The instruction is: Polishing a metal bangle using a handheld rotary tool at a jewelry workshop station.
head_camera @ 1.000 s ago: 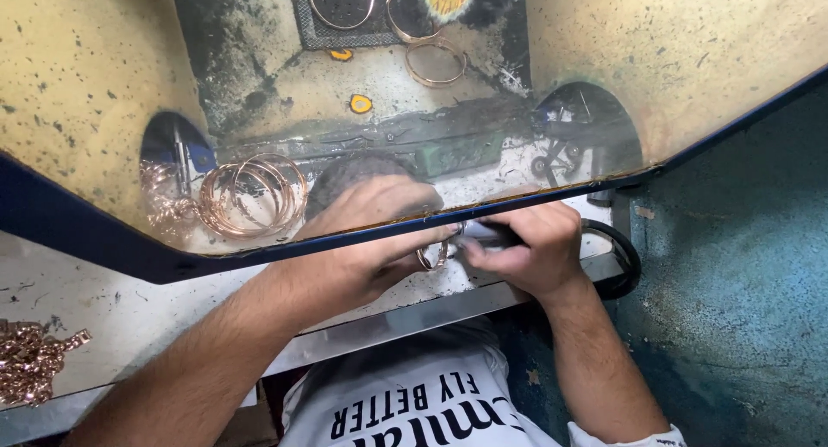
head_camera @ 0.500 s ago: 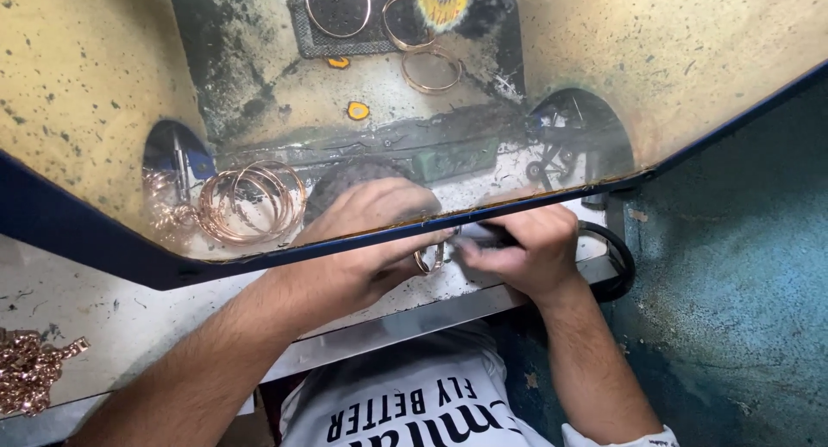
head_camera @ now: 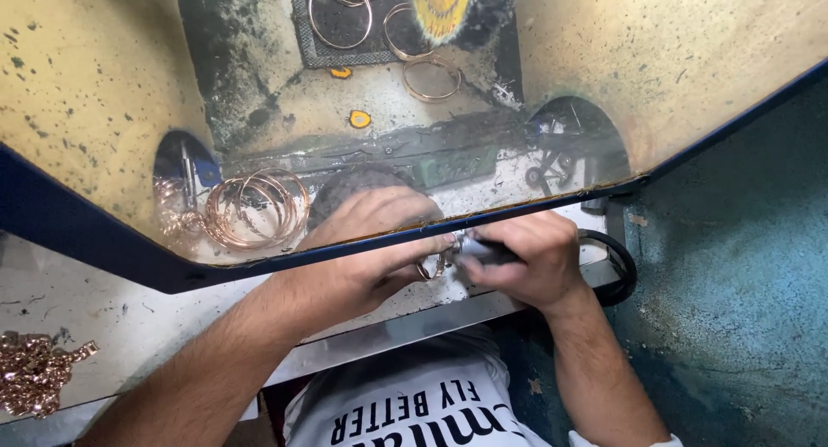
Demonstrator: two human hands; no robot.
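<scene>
A large yellowed shield [head_camera: 95, 93] with a dark blue rim slants across a worn workbench [head_camera: 112, 318], its surface speckled and scratched, filling most of the view from the head camera. To the right stands a rough teal wall [head_camera: 742, 266]. The person sits close under the bench in a white shirt [head_camera: 414, 404] with dark lettering.

Both forearms reach up to the bench edge, just below the shield's rim. The left hand [head_camera: 371, 249] is curled, fingers pinched around a small ring [head_camera: 434, 266] of pale metal, held at the front edge of the bench. The right hand [head_camera: 526, 262] is closed in a fist about a dark tool [head_camera: 483, 251], whose tip meets the ring; the tool's exact kind is hard to make out, as the fingers cover most of it. A black loop [head_camera: 617, 266] curves behind the right wrist.

Behind the shield, left of the hands, lies a stack of rose-coloured bangles [head_camera: 259, 207]. More bangles [head_camera: 341, 16] lie on a dark mat [head_camera: 302, 42] at the far end, beside a yellow brush wheel [head_camera: 442, 3]. At the bench's near left corner sits a heap of rose-coloured chain [head_camera: 34, 374], well apart from the hands.
</scene>
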